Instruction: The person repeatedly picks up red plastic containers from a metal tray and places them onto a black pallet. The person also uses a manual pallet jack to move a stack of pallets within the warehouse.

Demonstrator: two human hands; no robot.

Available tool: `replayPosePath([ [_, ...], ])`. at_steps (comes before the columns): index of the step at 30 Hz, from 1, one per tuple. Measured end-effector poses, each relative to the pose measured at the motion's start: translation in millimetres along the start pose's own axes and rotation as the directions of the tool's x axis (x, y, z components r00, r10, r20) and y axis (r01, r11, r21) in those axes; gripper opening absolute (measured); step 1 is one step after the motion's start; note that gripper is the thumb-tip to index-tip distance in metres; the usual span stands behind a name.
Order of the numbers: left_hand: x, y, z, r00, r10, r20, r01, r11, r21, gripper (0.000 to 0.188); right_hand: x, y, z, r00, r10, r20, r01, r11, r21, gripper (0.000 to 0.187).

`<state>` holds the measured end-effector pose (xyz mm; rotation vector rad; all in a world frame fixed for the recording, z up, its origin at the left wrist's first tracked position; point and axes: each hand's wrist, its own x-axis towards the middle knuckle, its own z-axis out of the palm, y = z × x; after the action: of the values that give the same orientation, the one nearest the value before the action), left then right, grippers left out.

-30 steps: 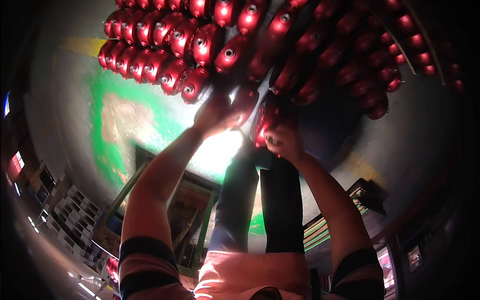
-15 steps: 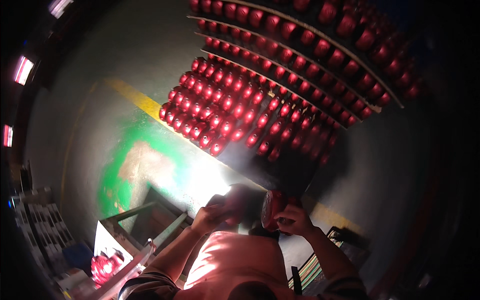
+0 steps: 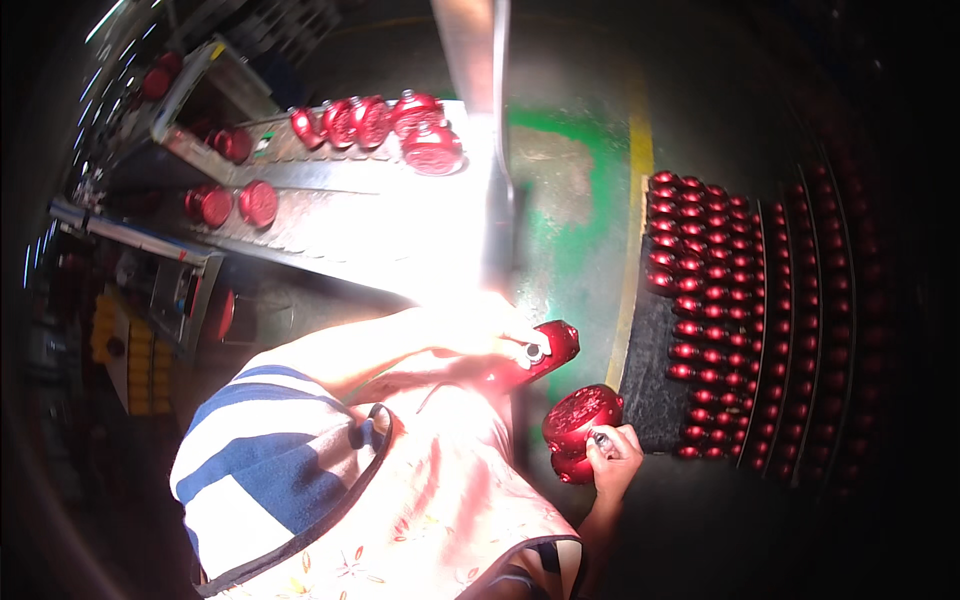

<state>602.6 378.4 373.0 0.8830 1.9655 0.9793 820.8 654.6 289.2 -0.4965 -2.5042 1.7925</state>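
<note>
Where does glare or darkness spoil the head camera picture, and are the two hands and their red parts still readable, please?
Head view: strong glare washes out the left hand and the near end of the metal table, though its red part stays readable; the right hand and its red part are clear; the racked red parts fade into darkness rightward; fisheye bends the yellow floor line.
</note>
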Motion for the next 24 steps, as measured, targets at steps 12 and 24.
replayPosePath([
  [12, -257, -115, -96, 0.721, -0.318, -0.615, 0.218, 0.948, -0.233, 0.032, 66, -123, 227, 0.882, -0.244, 0.402, 0.234, 0.969, 0.074, 0.024],
  [24, -346, -297, -240, 0.536, -0.222, -0.814, 0.237, 0.966, -0.108, 0.029, 181, -263, 526, 0.744, -0.357, 0.565, 0.423, 0.906, 0.016, 0.030],
])
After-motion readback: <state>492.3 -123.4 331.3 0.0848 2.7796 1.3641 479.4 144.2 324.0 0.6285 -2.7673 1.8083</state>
